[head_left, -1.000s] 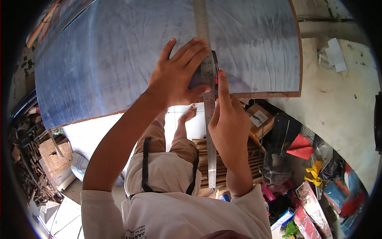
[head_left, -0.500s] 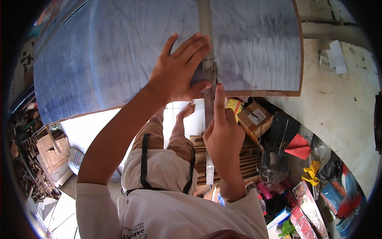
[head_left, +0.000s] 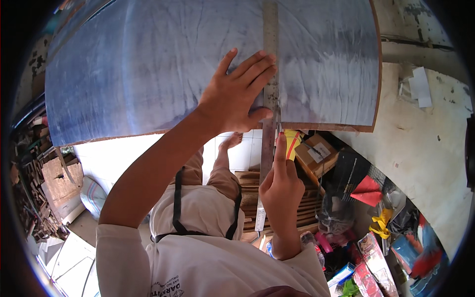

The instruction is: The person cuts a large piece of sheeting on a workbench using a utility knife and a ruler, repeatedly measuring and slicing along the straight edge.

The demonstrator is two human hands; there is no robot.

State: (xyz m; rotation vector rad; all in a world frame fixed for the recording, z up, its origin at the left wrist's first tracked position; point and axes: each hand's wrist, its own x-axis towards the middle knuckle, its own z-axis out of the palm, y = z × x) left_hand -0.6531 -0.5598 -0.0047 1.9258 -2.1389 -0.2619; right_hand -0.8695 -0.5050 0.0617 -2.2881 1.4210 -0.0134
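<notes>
A large blue-grey sheet with a brown edge lies in front of me. A long metal ruler lies across it and juts past the near edge toward my body. My left hand lies flat with fingers spread, its fingertips and thumb pressing on the ruler. Just beyond the sheet's near edge, my right hand is closed with the index finger stretched along a slim cutter. The thin blade runs beside the ruler's right side. Most of the cutter's handle is hidden by the hand.
Below the sheet at right are a cardboard box, wooden slats and a heap of packages. A pale worn surface extends on the right. Scrap wood is piled at far left. My legs stand below the sheet.
My right hand has come nearer to me along the ruler, bringing the cutter to the sheet's near edge. My left hand stays pressed on the ruler. The whole view has shifted slightly.
</notes>
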